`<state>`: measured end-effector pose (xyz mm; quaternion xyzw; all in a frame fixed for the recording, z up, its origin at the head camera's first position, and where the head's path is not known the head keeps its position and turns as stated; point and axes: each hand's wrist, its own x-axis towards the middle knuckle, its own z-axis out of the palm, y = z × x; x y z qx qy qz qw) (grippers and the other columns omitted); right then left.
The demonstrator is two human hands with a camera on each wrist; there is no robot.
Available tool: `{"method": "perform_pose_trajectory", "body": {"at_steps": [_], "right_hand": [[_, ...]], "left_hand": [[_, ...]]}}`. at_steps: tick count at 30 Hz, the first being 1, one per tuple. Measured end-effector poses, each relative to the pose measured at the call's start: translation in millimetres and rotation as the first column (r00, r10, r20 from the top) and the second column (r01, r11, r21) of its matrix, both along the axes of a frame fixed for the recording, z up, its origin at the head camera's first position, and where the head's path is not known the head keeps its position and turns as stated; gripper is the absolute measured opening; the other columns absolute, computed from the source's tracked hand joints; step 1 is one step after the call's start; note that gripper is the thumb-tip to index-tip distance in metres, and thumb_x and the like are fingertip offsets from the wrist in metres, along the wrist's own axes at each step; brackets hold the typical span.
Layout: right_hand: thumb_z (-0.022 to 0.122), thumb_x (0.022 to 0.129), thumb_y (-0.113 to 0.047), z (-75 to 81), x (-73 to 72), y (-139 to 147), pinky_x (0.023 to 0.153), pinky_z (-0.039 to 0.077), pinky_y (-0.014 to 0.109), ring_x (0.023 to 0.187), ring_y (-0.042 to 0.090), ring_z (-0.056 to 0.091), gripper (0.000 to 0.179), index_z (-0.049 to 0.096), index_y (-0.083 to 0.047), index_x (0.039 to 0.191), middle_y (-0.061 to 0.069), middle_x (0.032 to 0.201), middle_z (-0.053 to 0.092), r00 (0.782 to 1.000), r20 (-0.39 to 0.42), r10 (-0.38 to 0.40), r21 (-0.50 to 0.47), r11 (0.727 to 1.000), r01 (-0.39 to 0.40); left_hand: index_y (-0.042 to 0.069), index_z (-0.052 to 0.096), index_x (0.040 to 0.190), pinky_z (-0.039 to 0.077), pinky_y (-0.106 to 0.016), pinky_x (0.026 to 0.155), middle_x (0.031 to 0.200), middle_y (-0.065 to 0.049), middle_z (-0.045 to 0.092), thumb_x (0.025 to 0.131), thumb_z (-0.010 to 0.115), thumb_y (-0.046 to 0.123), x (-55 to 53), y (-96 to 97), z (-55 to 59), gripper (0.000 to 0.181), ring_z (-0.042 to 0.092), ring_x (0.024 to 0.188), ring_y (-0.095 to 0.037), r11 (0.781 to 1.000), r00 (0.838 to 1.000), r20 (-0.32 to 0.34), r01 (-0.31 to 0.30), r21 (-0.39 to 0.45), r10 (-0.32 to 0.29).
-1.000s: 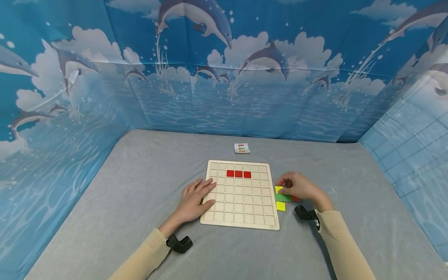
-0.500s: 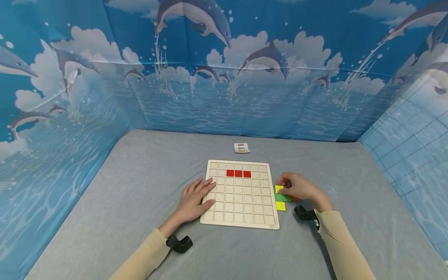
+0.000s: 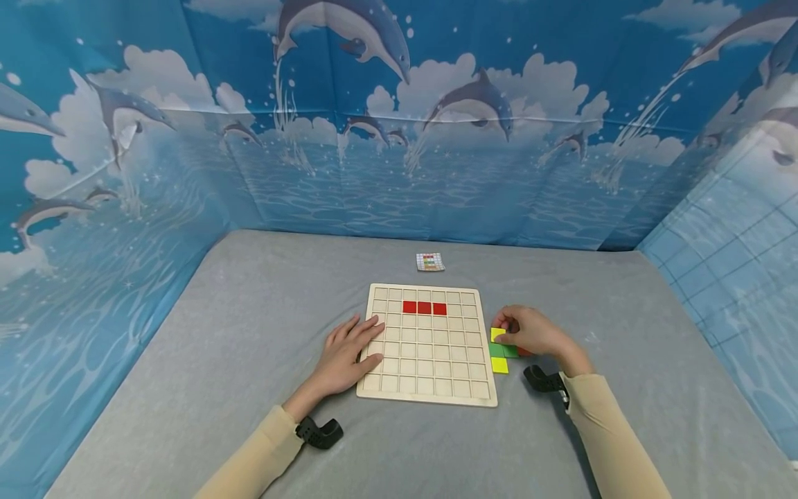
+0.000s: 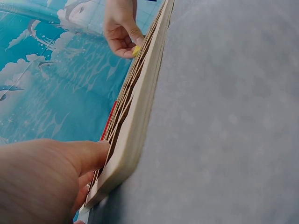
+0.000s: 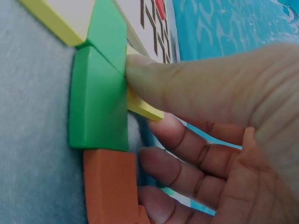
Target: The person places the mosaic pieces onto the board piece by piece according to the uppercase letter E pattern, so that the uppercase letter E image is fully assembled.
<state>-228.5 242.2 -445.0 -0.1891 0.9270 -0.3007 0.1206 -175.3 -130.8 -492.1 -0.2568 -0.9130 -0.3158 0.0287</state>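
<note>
Pickup seems the step — right hand (image 3: 528,328) pinches a yellow tile (image 3: 497,333), left hand (image 3: 341,357) rests spread on the board (image 3: 424,385); next likely needs lifting clear of green tiles (image 5: 102,105) beside the pinch.

Pinching a yellow tile (image 3: 498,334) with the right hand (image 3: 531,330), beside green tiles (image 3: 496,349). Resting the left hand (image 3: 345,357) on the left edge of the board (image 3: 433,352) bearing three red tiles (image 3: 424,308), with a card (image 3: 430,262) beyond.
</note>
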Motion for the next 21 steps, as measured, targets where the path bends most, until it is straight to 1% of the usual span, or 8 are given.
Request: {"method": "perform_pose_trajectory", "body": {"at_steps": [10,21], "right_hand": [[0.071,0.083,-0.004,0.5,0.7,0.2,0.062,0.041,0.033,0.068,0.018,0.048,0.014,0.058,-0.007,0.089,0.001,0.076,0.054,1.0,-0.003,-0.008,0.007,1.0,0.008],[0.068,0.086,-0.003,-0.2,2.5,0.3,0.062,0.041,0.033,0.067,0.018,0.047,0.013,0.056,-0.005,0.089,0.002,0.078,0.053,0.999,-0.03,-0.017,-0.04,0.999,0.016]], "left_hand": [[0.014,0.043,0.145,0.01,-0.055,0.106,0.151,-0.005,0.032,0.096,0.055,0.033,-0.9,-1.1,-1.6,0.053,0.016,0.14,-0.034,1.0,1.0,-0.007,0.0,-0.003,0.0],[0.013,0.043,0.145,0.01,-0.056,0.105,0.151,-0.005,0.033,0.096,0.055,0.033,-0.2,-1.1,-0.1,0.053,0.017,0.14,-0.035,1.0,1.0,-0.008,0.006,-0.002,-0.006]]}}
